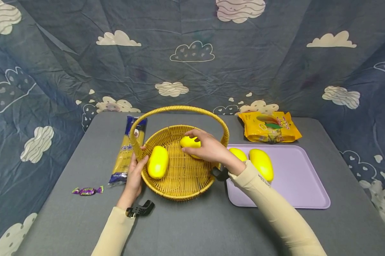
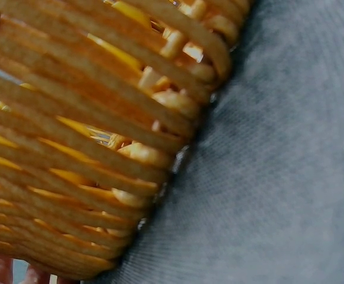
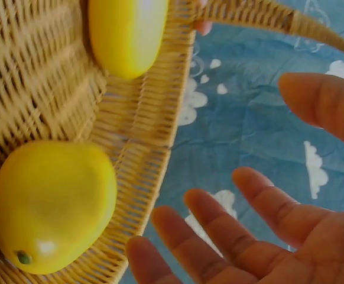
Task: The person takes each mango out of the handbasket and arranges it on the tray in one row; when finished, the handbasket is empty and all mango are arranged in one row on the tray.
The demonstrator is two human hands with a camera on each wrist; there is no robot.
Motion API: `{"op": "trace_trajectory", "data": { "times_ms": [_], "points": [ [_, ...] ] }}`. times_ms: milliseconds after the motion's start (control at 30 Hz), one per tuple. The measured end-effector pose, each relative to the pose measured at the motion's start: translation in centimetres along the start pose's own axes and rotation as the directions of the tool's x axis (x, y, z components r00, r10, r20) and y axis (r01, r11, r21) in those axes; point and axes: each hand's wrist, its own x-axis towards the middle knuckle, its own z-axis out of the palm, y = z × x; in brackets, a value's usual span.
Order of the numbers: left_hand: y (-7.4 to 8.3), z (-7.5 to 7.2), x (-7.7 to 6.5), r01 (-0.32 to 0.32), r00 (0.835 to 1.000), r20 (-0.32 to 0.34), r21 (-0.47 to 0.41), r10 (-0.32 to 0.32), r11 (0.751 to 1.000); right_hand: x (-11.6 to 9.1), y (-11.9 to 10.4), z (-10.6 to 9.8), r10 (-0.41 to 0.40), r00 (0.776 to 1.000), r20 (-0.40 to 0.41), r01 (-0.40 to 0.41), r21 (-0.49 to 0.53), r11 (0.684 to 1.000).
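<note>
A yellow wicker basket [image 1: 179,186] with a tall arched handle stands mid-table, tilted slightly in my view. My left hand [image 1: 135,179] grips its left rim near the foot of the handle. Inside lie two yellow mangoes: one mango [image 1: 158,162] against the left wall, another mango [image 1: 186,142] towards the back right. Over that second one hovers my right hand [image 1: 209,146], partly hiding it. In the right wrist view the fingers [image 3: 249,242] are spread, apart from the mango [image 3: 54,207]. The left wrist view is filled mostly by woven basket wall [image 2: 83,118].
Right of the basket is a lilac tray [image 1: 298,174] bearing a mango [image 1: 261,164] and a second mango [image 1: 238,153], partly covered by my right arm. A yellow-orange candy bag [image 1: 269,127] lies behind it. On the left are a spaghetti packet [image 1: 122,160] and a purple wrapped candy [image 1: 87,191].
</note>
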Motion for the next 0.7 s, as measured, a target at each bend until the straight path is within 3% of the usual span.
{"op": "trace_trajectory", "data": {
  "times_ms": [400,700],
  "points": [
    [0.0,0.0,0.0,0.009,1.000,-0.012,0.002,-0.009,1.000,2.2,0.2,0.5,0.101,0.994,0.052,-0.099,-0.041,0.994],
    [0.0,0.0,0.0,0.005,1.000,0.000,-0.004,-0.005,1.000,3.1,0.6,1.0,0.107,0.991,0.079,-0.097,-0.119,0.988]
  ]
}}
